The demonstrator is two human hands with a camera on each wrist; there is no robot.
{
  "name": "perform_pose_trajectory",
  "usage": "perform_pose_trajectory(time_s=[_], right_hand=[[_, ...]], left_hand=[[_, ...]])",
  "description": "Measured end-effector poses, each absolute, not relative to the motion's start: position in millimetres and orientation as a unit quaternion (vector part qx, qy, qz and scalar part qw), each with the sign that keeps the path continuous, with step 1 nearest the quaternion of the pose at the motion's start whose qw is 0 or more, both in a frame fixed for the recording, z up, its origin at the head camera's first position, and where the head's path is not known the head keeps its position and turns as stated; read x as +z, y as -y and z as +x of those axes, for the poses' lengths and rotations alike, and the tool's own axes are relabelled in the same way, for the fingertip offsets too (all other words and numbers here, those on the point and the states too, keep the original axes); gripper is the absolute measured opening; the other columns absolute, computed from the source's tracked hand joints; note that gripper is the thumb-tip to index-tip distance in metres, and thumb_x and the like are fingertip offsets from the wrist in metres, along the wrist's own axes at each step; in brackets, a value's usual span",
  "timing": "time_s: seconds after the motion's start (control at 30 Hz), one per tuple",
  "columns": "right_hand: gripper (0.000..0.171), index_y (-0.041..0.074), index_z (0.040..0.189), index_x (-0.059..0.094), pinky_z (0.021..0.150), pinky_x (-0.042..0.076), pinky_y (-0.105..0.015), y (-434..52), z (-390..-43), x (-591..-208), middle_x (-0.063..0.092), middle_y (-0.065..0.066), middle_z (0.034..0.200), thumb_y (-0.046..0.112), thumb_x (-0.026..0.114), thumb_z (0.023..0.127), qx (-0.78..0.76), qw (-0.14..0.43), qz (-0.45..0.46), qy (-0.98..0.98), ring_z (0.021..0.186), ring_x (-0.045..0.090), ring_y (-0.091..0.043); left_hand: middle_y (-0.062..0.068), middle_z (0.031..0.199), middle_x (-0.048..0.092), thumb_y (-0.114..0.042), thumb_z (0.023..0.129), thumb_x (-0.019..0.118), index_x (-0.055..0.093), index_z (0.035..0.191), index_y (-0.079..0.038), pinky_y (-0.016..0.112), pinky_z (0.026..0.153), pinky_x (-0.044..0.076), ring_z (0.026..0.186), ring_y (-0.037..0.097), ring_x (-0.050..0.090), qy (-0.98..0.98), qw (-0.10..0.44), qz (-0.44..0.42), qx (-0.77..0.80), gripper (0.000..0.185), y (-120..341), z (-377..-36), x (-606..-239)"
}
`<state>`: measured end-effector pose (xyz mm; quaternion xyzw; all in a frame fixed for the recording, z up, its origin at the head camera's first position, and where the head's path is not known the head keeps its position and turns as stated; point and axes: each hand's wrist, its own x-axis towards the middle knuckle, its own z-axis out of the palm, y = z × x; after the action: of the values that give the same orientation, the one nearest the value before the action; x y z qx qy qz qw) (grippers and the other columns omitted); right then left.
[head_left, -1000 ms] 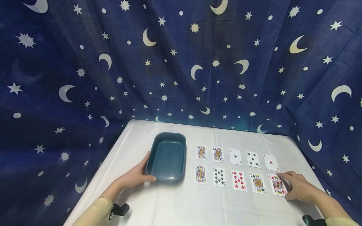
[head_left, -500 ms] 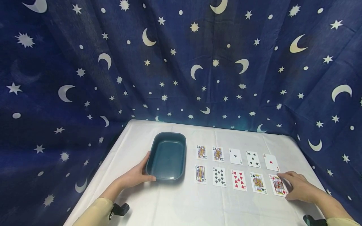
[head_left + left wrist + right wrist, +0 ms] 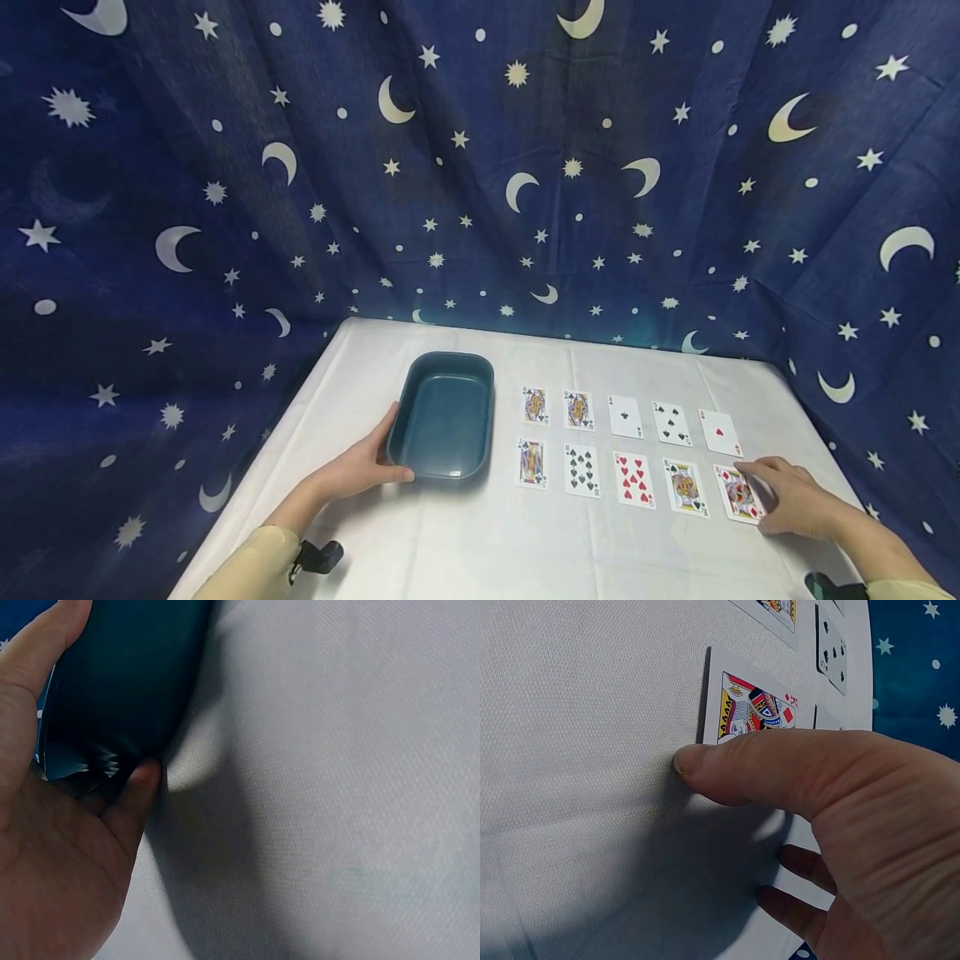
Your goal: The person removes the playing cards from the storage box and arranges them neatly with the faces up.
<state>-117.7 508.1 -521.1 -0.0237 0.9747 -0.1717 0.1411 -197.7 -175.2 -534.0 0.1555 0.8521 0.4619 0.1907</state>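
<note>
On the white cloth-covered table (image 3: 465, 550), the left hand (image 3: 358, 469) cups the near left corner of the dark teal rectangular plastic tub (image 3: 446, 414), while the right hand (image 3: 793, 497), fingers loosely curled, touches the diamond face card (image 3: 738, 492) ending the near row.

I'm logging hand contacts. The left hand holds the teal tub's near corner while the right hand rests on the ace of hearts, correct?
Not quite. The right hand rests on the diamond face card, in the near row; the head view shows this. The left hand does hold the teal tub.
</note>
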Motion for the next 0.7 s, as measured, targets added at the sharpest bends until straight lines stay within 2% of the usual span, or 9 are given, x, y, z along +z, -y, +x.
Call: perform_pose_trajectory(time_s=[0.3,0.7], right_hand=[[0.091,-0.008,0.138,0.054,0.093,0.042,-0.074,-507.4,-114.8,-521.0,0.048,-0.032,0.131,0.011,0.087,0.056,-0.173,0.120,-0.041,-0.977,0.112,0.046,-0.052],[0.092,-0.007,0.139,0.053,0.093,0.040,-0.077,-510.2,-116.6,-524.9,0.046,-0.033,0.132,0.013,0.088,0.056,-0.178,0.132,-0.032,-0.975,0.114,0.045,-0.054]], left_hand=[[0.005,0.172,-0.002,-0.037,0.083,0.087,-0.005,0.166,-0.023,0.051,0.123,0.019,0.155,0.028,0.009,-0.853,0.187,0.159,0.461,0.124,175.8,-197.3,-535.2],[0.005,0.172,-0.002,-0.040,0.082,0.087,-0.005,0.166,-0.022,0.051,0.123,0.019,0.155,0.028,0.009,-0.856,0.183,0.160,0.456,0.125,175.0,-197.5,-534.5]])
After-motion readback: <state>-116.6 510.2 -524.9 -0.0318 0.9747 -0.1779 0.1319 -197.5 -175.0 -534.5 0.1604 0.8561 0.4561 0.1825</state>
